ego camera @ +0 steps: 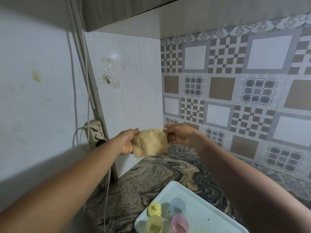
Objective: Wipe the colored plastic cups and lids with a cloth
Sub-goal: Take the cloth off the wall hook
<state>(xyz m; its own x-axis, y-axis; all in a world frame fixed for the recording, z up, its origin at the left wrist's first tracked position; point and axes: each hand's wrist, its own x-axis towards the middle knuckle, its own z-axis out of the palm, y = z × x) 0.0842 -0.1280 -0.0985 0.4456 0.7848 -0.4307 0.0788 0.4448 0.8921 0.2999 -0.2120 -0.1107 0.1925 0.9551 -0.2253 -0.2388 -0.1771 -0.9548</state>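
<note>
Nearest, below and this side of both hands, a pale rectangular plastic tray [207,214] sits on the marble-patterned desk [159,172]. It holds the small colored plastic cups and lids: a yellow piece with a knob [154,209], a yellow-green cup [154,224], a translucent blue piece [177,206] and a pink one [179,223]. They are clustered at the tray's near-left end, lying under the right forearm, likely gathered there so each can be picked out in turn. Which are cups and which are lids is hard to tell. None of them is being touched.

Further out, both arms are stretched forward, holding a small beige square cloth [149,142] in the air above the far part of the desk. The left hand [127,141] pinches the cloth's left edge, thumb at the top corner and fingers curled behind it. The right hand [179,136] pinches the upper right corner between thumb and fingertips. The cloth hangs spread and nearly flat between them, probably to open it out or check it before wiping starts.

Beyond the left hand, a white power strip [95,132] with a plug in it is fixed to the pale wall, and above it is a clear adhesive hook [107,79]. Behind the right hand are grey and brown patterned wall tiles [235,91].
</note>
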